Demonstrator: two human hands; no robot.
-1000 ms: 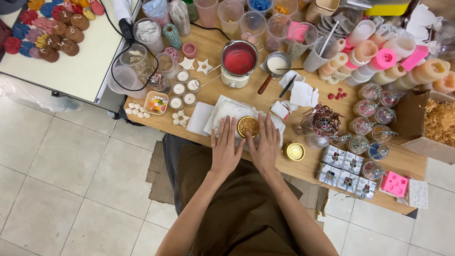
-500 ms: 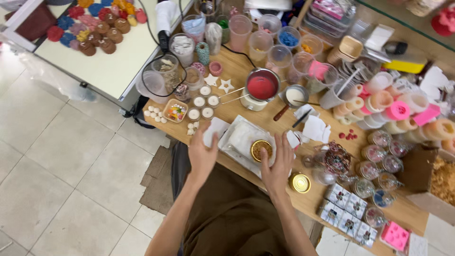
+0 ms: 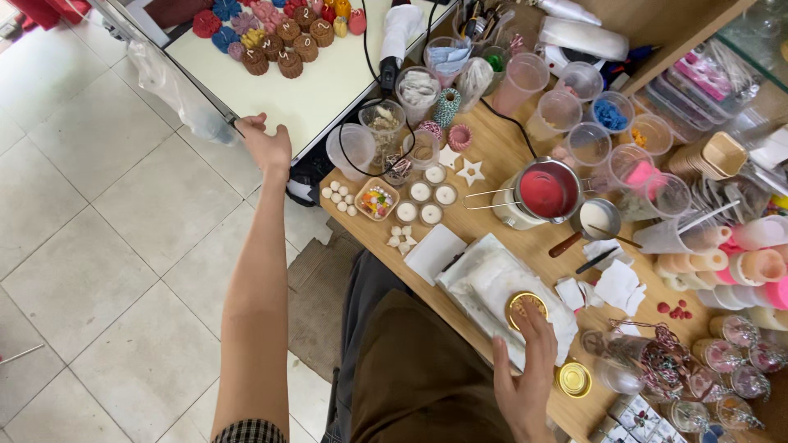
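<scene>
From the head camera, the left hand (image 3: 267, 143) is now stretched far out to the edge of the white table (image 3: 328, 82), where half a second ago it lay on the wooden counter (image 3: 492, 164) beside the right one; so the two-handed hold on the small round gold tin (image 3: 525, 308) has been given up. The left fingers curl at the table's rim, next to a clear plastic bag (image 3: 176, 90) hanging there, though whether they grip the bag or only the edge I cannot tell. The right hand (image 3: 529, 369) stays with the tin, fingers spread open and flat, fingertips resting on its near rim rather than clasping it. The tin sits on a crumpled white cloth (image 3: 492, 283) near the counter's front edge, mouth facing straight up, its short axis vertical; being round, it has no long axis across the counter. Behind it stands a metal pot of red wax (image 3: 543, 190), and a gold lid (image 3: 573, 378) lies to the right of the hand.
</scene>
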